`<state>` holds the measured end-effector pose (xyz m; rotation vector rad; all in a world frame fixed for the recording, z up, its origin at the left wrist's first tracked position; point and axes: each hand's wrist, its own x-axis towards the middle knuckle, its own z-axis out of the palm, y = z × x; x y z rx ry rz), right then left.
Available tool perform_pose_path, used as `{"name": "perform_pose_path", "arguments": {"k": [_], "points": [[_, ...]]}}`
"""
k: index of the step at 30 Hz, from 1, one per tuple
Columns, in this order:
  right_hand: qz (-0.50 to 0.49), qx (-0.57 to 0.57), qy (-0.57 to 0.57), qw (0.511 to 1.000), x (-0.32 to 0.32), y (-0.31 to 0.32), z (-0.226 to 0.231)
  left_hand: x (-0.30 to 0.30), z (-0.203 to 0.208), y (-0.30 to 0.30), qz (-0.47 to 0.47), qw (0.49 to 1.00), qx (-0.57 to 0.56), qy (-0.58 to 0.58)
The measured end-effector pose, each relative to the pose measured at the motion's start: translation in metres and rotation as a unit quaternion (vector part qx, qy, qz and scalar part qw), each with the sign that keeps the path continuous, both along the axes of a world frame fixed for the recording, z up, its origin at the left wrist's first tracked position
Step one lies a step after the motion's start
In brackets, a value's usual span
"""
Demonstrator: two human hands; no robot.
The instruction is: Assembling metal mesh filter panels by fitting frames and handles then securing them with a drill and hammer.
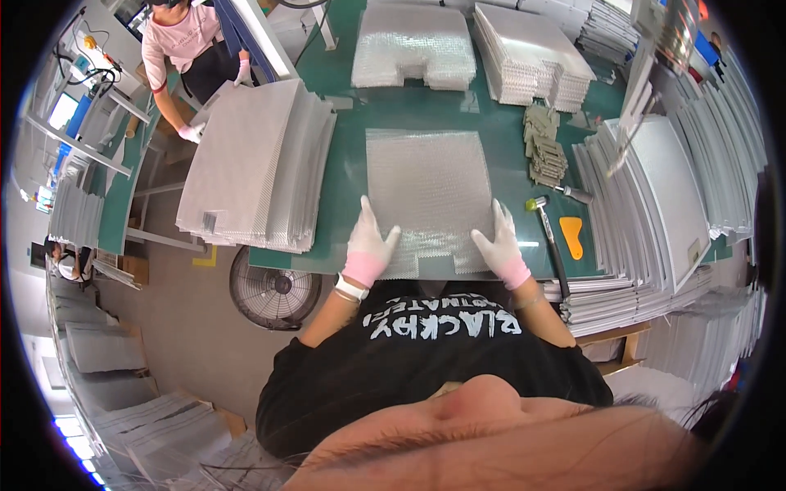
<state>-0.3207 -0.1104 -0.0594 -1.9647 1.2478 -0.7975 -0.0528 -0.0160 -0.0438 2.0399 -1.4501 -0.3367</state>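
A silvery mesh sheet (428,184) with a notch in its near edge lies flat on the green table in front of me. My left hand (368,244), in a white glove with a pink cuff, rests along its left edge, thumb spread from the fingers. At the opposite edge my right hand (503,245), gloved the same way, is also open with the thumb pointing inward. Both hands touch or nearly touch the sheet's sides, and neither grips it. A rubber mallet (550,237) and an orange scraper (571,237) lie right of my right hand.
Mesh stacks (413,45) stand at the table's far side. A tall panel stack (246,164) is at left, beside a co-worker (187,49). Greenish strips (544,146) and a screwdriver (575,194) lie at right, near leaning panels (655,188). A floor fan (277,288) stands below.
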Motion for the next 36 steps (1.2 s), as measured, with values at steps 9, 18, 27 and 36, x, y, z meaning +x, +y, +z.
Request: {"name": "perform_pose_path", "arguments": {"k": [9,18,27,36], "points": [[-0.004,0.031,0.09,0.995,-0.002,-0.012,0.001,0.005,-0.011,-0.005,0.019,0.996,0.045,0.075],[-0.012,0.056,0.106,0.993,-0.001,-0.017,0.007,-0.004,-0.008,-0.006,0.017,0.997,0.03,0.069],[0.017,0.091,-0.324,0.942,-0.028,-0.024,0.054,0.031,-0.025,-0.004,0.007,0.97,-0.083,0.229],[0.073,0.082,-0.447,0.888,-0.019,-0.015,0.074,0.005,0.051,0.014,-0.101,0.791,-0.228,0.559]]}}
